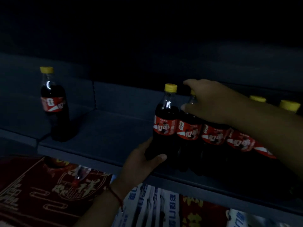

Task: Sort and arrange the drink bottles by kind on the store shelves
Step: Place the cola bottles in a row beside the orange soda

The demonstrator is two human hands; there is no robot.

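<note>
Just below the grey metal shelf (101,140), red printed cartons (49,190) are stacked. On the shelf lip my left hand (139,163) has its fingers curled round the base of the end yellow-capped dark cola bottle with a red label (165,122). My right hand (211,102) grips the neck of its neighbour in the row (188,125). Looks like I'm tightening up that row. Well left of the row a lone matching bottle (54,104) stands apart; probably that's next, slid over upright.
</note>
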